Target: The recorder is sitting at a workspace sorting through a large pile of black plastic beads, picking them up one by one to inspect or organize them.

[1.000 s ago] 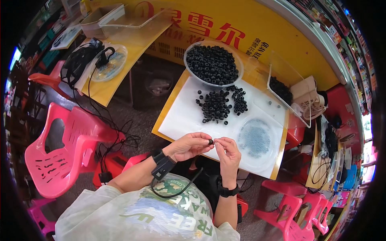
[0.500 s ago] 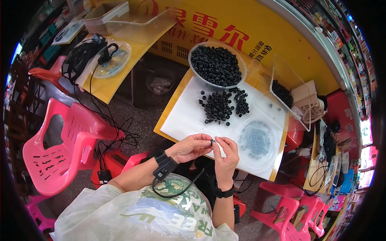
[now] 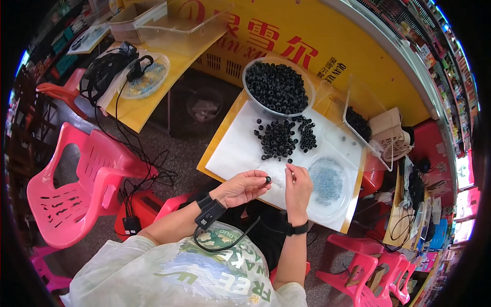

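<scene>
A yellow surface (image 3: 221, 148) carries a white sheet (image 3: 240, 153), and on it lies a loose heap of small black rings (image 3: 279, 138). Behind the heap stands a round bowl (image 3: 277, 86) full of the same black pieces, and to the right lies a clear round dish (image 3: 327, 181) of small greyish bits. A second yellow surface (image 3: 148, 105) to the left bears a clear dish and black cables. Pink plastic chairs (image 3: 76, 189) stand on the grey floor, and a yellow wall with red lettering closes the back.

The left hand (image 3: 243, 187) is curled, pinching one black ring (image 3: 267, 179) at its fingertips, just above the sheet's near edge. The right hand (image 3: 297, 187) is loosely closed beside it, fingers up; whether it holds anything cannot be told. The shelves at the right rim are bent and too small to read.
</scene>
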